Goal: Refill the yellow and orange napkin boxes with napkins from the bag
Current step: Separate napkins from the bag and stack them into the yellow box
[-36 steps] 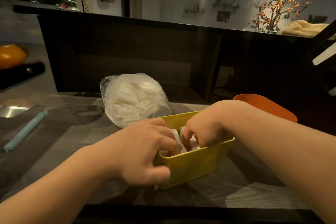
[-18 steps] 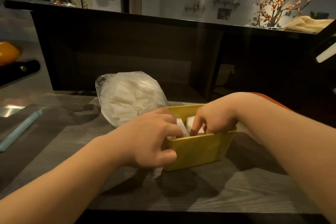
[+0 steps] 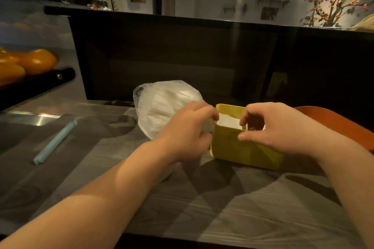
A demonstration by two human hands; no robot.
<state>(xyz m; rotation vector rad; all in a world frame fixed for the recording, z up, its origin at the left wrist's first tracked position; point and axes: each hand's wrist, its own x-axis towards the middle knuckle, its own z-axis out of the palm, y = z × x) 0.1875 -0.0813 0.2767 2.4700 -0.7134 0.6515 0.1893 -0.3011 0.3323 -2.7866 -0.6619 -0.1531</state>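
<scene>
Grey wood-grain table (image 3: 242,218) runs under both forearms, and the frame cuts off its near edge. Beyond the hands rises a dark counter front (image 3: 182,56), too dim to show any detail. Just behind the left hand (image 3: 186,133) sits the clear plastic bag (image 3: 162,103) of white napkins; that hand hides its lower right part. Behind the right hand (image 3: 283,127) and wrist, the orange box (image 3: 332,123) shows only a curved rim and a strip of wall, with the arm covering the rest. The yellow box (image 3: 242,151) stands on the table between the two hands. The left hand grips its left end, fingers curled over the rim and thumb low on the outer wall. The right hand pinches the near wall, thumb outside and forefinger hooked over the rim. White napkins (image 3: 227,122) show inside between the fingers, though how full the box is cannot be told. Well out to the left of the left hand lies a pale blue stick (image 3: 54,141), too blurred to identify.
</scene>
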